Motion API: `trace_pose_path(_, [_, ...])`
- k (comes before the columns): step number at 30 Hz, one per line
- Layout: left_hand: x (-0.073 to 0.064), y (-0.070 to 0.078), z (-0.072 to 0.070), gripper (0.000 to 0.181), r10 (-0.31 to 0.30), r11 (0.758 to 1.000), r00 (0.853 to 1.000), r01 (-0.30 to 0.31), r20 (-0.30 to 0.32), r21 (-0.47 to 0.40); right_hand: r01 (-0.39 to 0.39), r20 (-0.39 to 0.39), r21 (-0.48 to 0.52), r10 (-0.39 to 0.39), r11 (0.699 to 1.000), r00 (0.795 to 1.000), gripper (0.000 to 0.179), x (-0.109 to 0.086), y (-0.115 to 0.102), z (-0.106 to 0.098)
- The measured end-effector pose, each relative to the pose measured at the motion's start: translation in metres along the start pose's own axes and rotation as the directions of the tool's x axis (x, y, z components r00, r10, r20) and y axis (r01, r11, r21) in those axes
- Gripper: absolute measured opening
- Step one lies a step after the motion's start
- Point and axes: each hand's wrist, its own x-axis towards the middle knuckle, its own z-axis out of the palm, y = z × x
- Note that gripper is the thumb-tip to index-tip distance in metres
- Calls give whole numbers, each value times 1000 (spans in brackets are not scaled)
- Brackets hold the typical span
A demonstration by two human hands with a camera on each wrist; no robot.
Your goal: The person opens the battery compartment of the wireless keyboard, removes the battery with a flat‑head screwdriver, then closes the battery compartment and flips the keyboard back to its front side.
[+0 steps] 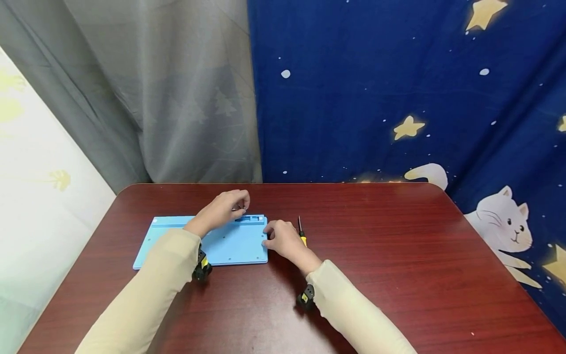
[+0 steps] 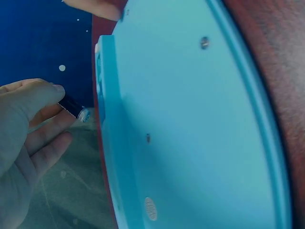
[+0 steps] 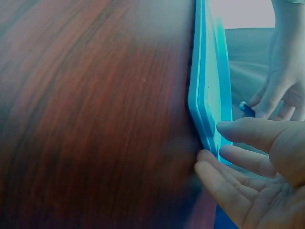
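A light blue keyboard point(image 1: 240, 246) lies face down on the table, small screws visible on its back. Along its raised rear strip, near the right end, is an uncovered battery compartment point(image 1: 254, 218). My left hand point(image 1: 225, 209) is over that strip, pinching a small dark battery point(image 2: 72, 108) with a silver end between thumb and fingers; the battery is clear of the keyboard. At the keyboard's right edge, my right hand point(image 1: 285, 240) touches the corner with thumb and fingertips, its fingers loosely spread in the right wrist view.
A screwdriver point(image 1: 302, 235) with a yellow and black handle lies just right of my right hand, partly hidden by it. The dark red wooden table point(image 1: 398, 255) reaches back to a grey curtain point(image 1: 194, 98) and a blue star-patterned curtain point(image 1: 345, 98).
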Motion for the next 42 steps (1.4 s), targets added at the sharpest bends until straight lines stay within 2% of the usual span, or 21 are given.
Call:
trace_pose_path(9, [0, -7, -13, 13, -25, 1000, 1000, 25, 18, 16, -38, -9, 47, 38, 998, 999, 25, 2, 2, 4])
trace_pose_path(16, [-4, -18, -21, 10, -114, 993, 993, 113, 33, 38, -59, -4, 74, 59, 996, 998, 27, 3, 3, 4])
trace_pose_path(22, [-10, -35, -21, 10, -192, 980, 981, 190, 38, 64, -97, 16, 171, 96, 980, 995, 27, 2, 4, 4])
trace_pose_path(28, [-16, -46, -19, 10, -202, 975, 977, 193, 71, 112, -110, 15, 186, 109, 976, 994, 28, 2, 4, 4])
trace_pose_path(36, [-25, -55, -18, 12, -308, 947, 950, 300, 57, 117, -116, 9, 182, 116, 977, 993, 27, 1, 3, 4])
trace_pose_path(42, [-26, -59, -17, 13, -330, 939, 942, 322, 54, 120, -107, 7, 180, 108, 978, 994, 27, -1, 3, 3])
